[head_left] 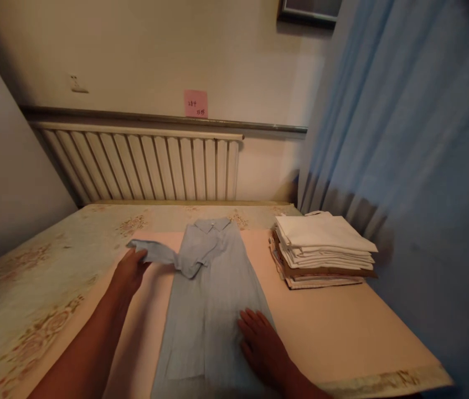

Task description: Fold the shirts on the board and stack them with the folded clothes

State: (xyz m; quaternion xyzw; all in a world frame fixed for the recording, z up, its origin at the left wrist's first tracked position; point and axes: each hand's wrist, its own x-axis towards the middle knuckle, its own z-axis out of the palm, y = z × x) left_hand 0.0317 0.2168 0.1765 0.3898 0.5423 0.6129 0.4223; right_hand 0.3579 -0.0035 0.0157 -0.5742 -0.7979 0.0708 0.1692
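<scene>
A light blue collared shirt [221,282] lies lengthwise before me on a pink cloth, its collar at the far end. My left hand [132,269] pinches the end of one sleeve [159,252] and holds it raised to the left of the shirt. The sleeve runs from the hand back to a bunched fold near the chest. Flat on the lower right part of the shirt rests my right hand [261,343], fingers stretched out. The shirt's near end passes out of the bottom of the view.
To the right stands a stack of folded clothes [325,244], white on top with brown below. The pink cloth [342,327] covers part of a floral mattress [47,277]. Beyond are a radiator [147,163] and a pink note [196,103]; a blue curtain [404,138] hangs at right.
</scene>
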